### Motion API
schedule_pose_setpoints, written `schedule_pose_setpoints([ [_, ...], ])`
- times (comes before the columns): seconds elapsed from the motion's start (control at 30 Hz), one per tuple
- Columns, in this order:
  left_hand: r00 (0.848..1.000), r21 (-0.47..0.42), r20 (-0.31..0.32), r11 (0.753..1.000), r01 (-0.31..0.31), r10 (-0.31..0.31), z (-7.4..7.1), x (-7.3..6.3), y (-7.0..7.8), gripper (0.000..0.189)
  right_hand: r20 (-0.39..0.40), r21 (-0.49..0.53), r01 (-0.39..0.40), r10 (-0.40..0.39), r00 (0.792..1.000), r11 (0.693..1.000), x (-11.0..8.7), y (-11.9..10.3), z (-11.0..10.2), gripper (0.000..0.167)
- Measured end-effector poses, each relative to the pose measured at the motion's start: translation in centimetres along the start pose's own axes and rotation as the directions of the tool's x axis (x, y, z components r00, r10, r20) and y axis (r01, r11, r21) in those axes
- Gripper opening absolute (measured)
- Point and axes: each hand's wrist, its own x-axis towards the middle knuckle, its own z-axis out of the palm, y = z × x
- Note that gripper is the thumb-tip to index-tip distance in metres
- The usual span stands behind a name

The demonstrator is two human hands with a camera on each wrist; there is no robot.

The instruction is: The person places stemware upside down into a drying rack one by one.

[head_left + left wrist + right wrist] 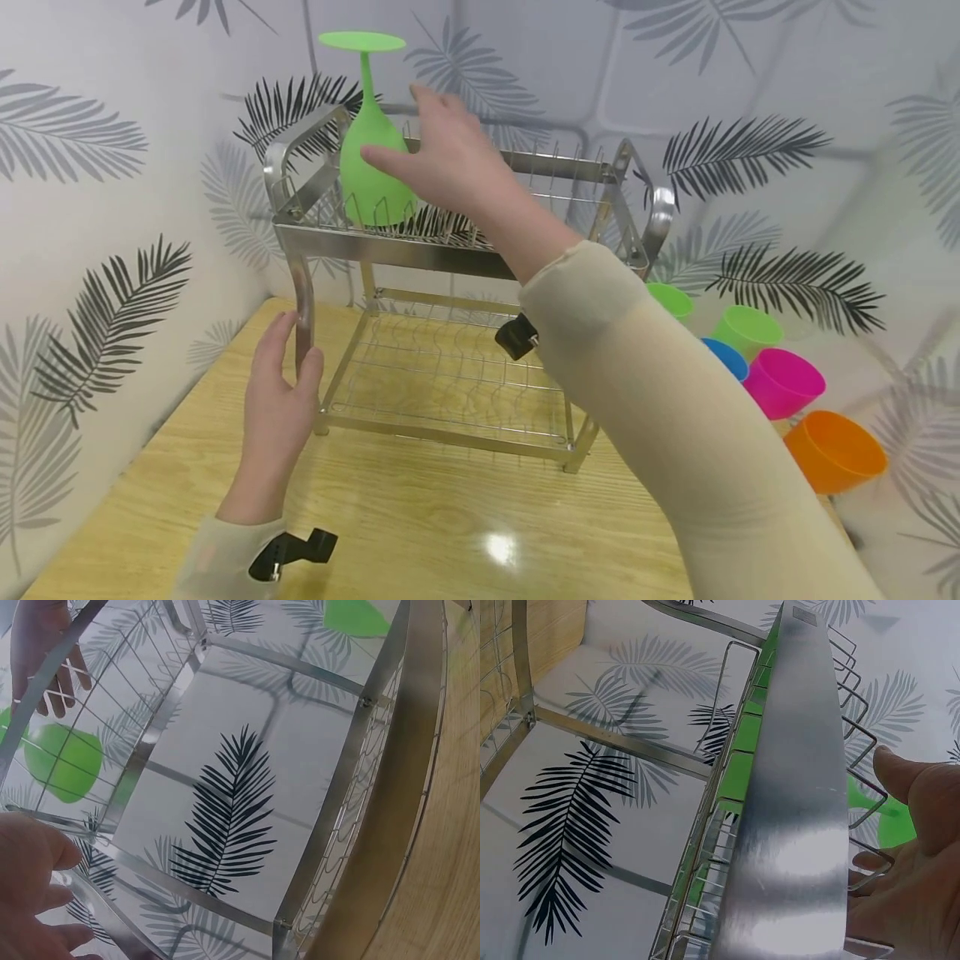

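Note:
A bright green wine goblet (371,125) stands upside down on the upper tier of a metal dish rack (397,250), at its left end, base up. My right hand (453,162) is just right of the goblet with fingers spread; the thumb overlaps the bowl in the head view. In the right wrist view, that hand (930,817) shows behind the rack's steel rail (795,787), holding nothing. Low at the rack's left front leg, my left hand (279,408) has its thumb and fingers apart on either side of the leg.
On the right stand several cups: an orange cup (836,454), a magenta cup (783,383), a blue cup (726,358) and green ones (750,329). The rack's lower wire tier (450,375) sits over the wooden table (420,517). A leaf-patterned wall (540,67) rises close behind.

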Motion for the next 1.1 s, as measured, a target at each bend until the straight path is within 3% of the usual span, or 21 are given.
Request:
schedule_pose_setpoints([
  [0.57,0.989,0.022,-0.021,0.989,-0.147,0.148,0.6,-0.5,1.8,0.060,-0.106,-0.123,0.122,-0.135,0.985,0.985,-4.3,2.5,-0.1,0.097],
  [0.77,0.982,0.062,-0.011,0.981,-0.186,0.187,1.1,-0.6,2.4,0.059,-0.114,-0.100,0.159,-0.170,0.979,0.982,-5.8,3.2,-0.1,0.094],
  [1.1,0.958,0.050,-0.012,0.957,-0.285,0.286,2.1,-0.9,3.4,0.057,-0.158,-0.106,0.188,-0.203,0.966,0.976,-9.3,5.1,-0.5,0.094],
])
